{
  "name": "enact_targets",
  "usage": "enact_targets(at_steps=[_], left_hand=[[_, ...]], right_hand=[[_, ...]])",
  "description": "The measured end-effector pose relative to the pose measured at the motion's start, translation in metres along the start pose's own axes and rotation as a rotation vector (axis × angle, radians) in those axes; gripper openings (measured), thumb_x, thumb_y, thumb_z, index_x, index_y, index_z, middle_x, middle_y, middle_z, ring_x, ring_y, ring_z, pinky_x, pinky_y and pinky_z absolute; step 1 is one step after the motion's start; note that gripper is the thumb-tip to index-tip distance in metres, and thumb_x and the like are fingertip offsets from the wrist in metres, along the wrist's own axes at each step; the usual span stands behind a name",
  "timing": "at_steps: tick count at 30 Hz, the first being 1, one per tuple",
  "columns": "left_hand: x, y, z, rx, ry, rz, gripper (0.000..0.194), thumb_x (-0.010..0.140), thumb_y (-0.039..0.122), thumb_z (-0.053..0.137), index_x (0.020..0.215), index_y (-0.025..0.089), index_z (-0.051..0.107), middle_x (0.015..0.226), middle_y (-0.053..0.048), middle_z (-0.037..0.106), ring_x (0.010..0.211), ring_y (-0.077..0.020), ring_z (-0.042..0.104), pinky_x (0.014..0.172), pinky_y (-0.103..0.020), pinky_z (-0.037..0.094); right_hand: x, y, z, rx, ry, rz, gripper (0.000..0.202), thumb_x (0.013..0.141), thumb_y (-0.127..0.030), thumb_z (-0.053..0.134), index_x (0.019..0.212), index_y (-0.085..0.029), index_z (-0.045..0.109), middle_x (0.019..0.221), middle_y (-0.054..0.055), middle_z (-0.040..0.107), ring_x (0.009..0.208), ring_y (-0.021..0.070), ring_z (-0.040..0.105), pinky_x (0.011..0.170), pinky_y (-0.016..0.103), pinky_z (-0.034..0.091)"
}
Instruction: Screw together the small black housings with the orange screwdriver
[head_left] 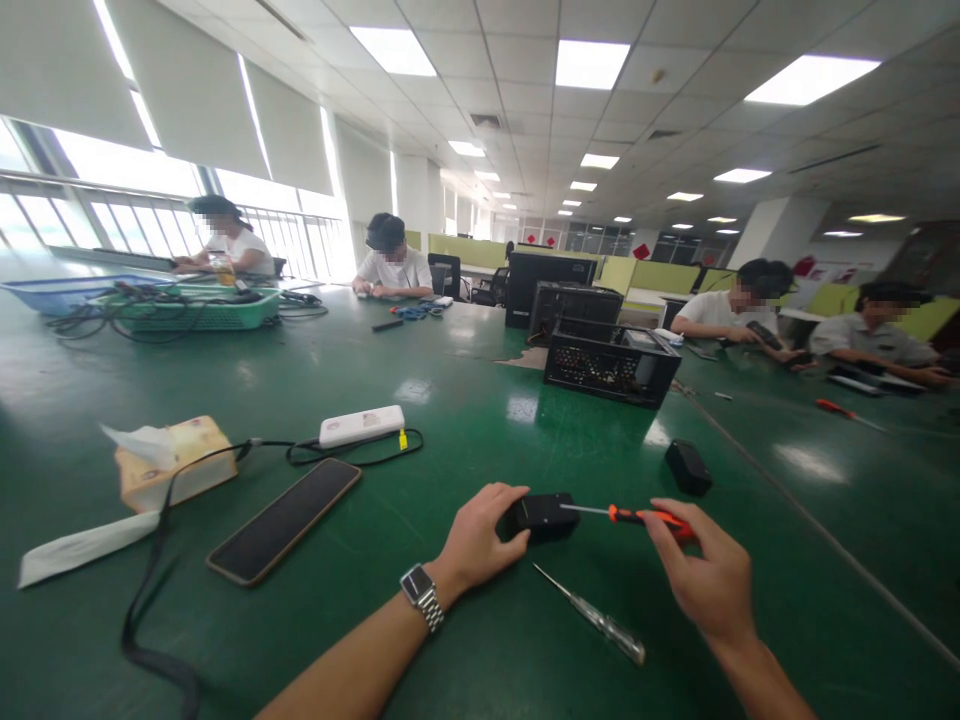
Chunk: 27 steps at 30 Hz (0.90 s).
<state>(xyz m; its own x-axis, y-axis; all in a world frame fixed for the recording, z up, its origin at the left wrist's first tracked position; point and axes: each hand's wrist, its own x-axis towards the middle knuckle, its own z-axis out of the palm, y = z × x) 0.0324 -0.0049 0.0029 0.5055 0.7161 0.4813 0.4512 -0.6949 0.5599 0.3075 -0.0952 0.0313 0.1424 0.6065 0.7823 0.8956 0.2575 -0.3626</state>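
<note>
Blk box: small, rectangular blk box [553,516], matte-looking, a few tiny pale dots on the upper face, short pale line nr its L end; lies on green table [420,650], in front of the wearer, btwn the hands.
L hand: L hand [484,535] has thumb + fingers closed round the box's L end.
R hand: R hand [709,575] pinches handle of orange/blk screwdriver [627,515]; tip at box's upper face, twd its R end.
Loose nr hands: clear-handled screwdriver [600,620] just below box; 2nd blk case [688,467] to the R, apart.
Green basket: low slatted green basket [244,316], far L, w/ tangled blk cables [142,308], some spilling over the side.
Blue basket: blue basket [37,293] beside it, contents unclear.
Tissue pack: yellowish tissue pack [191,487], one white tissue [150,446] poking out.
PC chassis: blk PC chassis [600,370], perforated side; insides too small to tell.
</note>
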Motion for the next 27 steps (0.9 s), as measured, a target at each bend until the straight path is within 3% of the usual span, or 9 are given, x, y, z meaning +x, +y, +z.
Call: enact_targets(at_steps=[3,6,8,11,13,18,20,22,27], left_hand=[[0.000,-0.003,-0.005,0.024,-0.012,-0.058,0.051,0.071,0.020,0.064,0.121,0.021,0.056,0.103,-0.005,0.062,0.093,-0.0227,0.060,0.086,-0.034,0.050],[-0.001,-0.004,-0.009,0.039,-0.059,-0.079,0.048,0.070,0.020,0.063,0.118,0.022,0.058,0.100,-0.005,0.062,0.089,-0.0222,0.059,0.079,-0.033,0.051],[-0.001,-0.003,-0.009,0.037,-0.068,-0.084,0.040,0.073,0.022,0.063,0.113,0.022,0.060,0.100,-0.004,0.062,0.088,-0.0216,0.059,0.078,-0.032,0.051],[0.000,-0.001,-0.006,0.029,-0.031,-0.102,0.030,0.078,0.029,0.063,0.107,0.022,0.063,0.101,-0.005,0.062,0.090,-0.0217,0.060,0.081,-0.033,0.050],[0.001,-0.002,-0.005,0.028,-0.005,-0.112,0.028,0.078,0.031,0.065,0.104,0.022,0.065,0.101,-0.005,0.063,0.091,-0.0217,0.060,0.081,-0.032,0.050],[0.000,-0.008,-0.008,0.030,0.028,-0.100,0.028,0.076,0.029,0.068,0.103,0.022,0.067,0.099,-0.004,0.064,0.089,-0.0209,0.061,0.082,-0.032,0.050],[0.000,-0.011,-0.009,0.033,0.035,-0.104,0.027,0.076,0.030,0.068,0.102,0.021,0.067,0.099,-0.004,0.065,0.088,-0.0206,0.062,0.082,-0.032,0.051],[0.000,-0.012,-0.010,0.034,0.035,-0.105,0.027,0.076,0.030,0.068,0.101,0.021,0.068,0.098,-0.004,0.065,0.088,-0.0205,0.062,0.082,-0.032,0.051],[0.001,-0.012,-0.009,0.038,0.034,-0.092,0.026,0.077,0.031,0.067,0.102,0.021,0.068,0.099,-0.003,0.066,0.087,-0.0201,0.062,0.080,-0.031,0.051]], right_hand=[[-0.004,0.029,0.014,-0.062,-0.118,0.264,0.034,0.083,-0.047,0.056,0.098,-0.019,0.066,0.086,0.005,0.072,0.067,0.0187,0.066,0.062,0.028,0.051],[-0.009,0.047,0.027,-0.076,-0.394,0.359,0.033,0.082,-0.045,0.055,0.101,-0.020,0.064,0.090,0.005,0.072,0.079,0.0218,0.066,0.071,0.031,0.050],[-0.011,0.047,0.031,-0.099,-0.550,0.379,0.035,0.082,-0.042,0.054,0.108,-0.020,0.062,0.092,0.006,0.070,0.082,0.0227,0.064,0.071,0.032,0.049],[-0.007,0.028,0.029,-0.201,-0.568,0.340,0.041,0.080,-0.045,0.056,0.112,-0.018,0.060,0.104,0.010,0.065,0.093,0.0261,0.060,0.075,0.034,0.046],[-0.004,0.009,0.023,-0.183,-0.611,0.280,0.036,0.083,-0.049,0.054,0.100,-0.019,0.062,0.103,0.010,0.064,0.092,0.0247,0.058,0.073,0.032,0.045],[-0.007,-0.029,0.011,0.052,-1.114,0.070,0.020,0.074,-0.040,0.068,0.075,-0.022,0.060,0.076,-0.002,0.062,0.066,0.0137,0.053,0.057,0.023,0.034],[-0.009,-0.032,0.010,0.075,-1.136,0.045,0.014,0.075,-0.033,0.066,0.075,-0.021,0.059,0.076,-0.002,0.061,0.066,0.0128,0.051,0.057,0.022,0.032],[-0.007,-0.028,0.010,0.130,-1.080,0.099,0.011,0.082,-0.032,0.058,0.078,-0.021,0.057,0.074,-0.002,0.060,0.066,0.0124,0.050,0.058,0.022,0.033],[0.002,-0.008,0.009,0.280,-0.959,0.269,0.023,0.092,-0.037,0.046,0.080,-0.019,0.054,0.068,-0.003,0.054,0.061,0.0112,0.047,0.057,0.022,0.034]])
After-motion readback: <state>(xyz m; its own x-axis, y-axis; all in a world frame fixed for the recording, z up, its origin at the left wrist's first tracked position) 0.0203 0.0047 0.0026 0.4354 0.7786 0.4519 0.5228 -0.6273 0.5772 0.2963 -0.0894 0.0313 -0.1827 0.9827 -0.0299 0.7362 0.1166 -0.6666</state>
